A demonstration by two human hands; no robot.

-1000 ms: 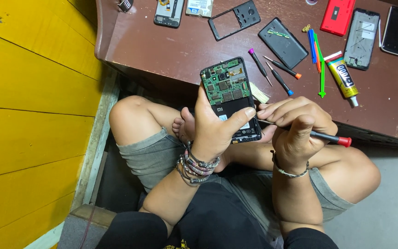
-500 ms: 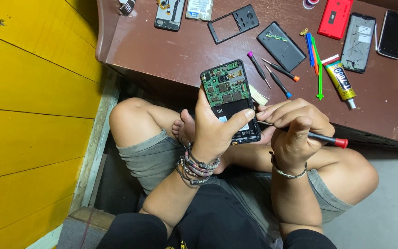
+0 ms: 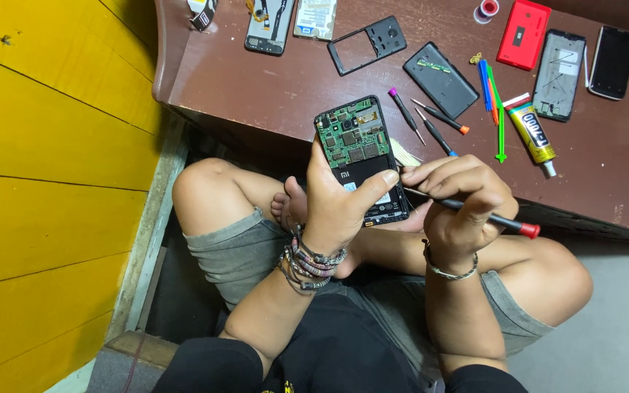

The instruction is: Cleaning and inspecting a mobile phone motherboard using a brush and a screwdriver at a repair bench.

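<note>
My left hand (image 3: 336, 207) grips an opened phone (image 3: 358, 153) from below, back side up, its green circuit board and black battery exposed. The thumb lies across the phone's lower right edge. My right hand (image 3: 460, 200) holds a thin black screwdriver (image 3: 489, 217) with a red cap; its tip points left at the phone's right edge. Both hands are above my crossed legs, just in front of the brown table (image 3: 271, 87).
On the table lie several phone bodies and frames (image 3: 369, 45), a black back cover (image 3: 440, 78), a red cover (image 3: 523, 33), small screwdrivers (image 3: 431, 120), coloured pry tools (image 3: 495, 102) and a glue tube (image 3: 531, 131). A yellow plank wall (image 3: 45, 153) stands on the left.
The phone and both hands keep the same pose; only the view has shifted slightly.
</note>
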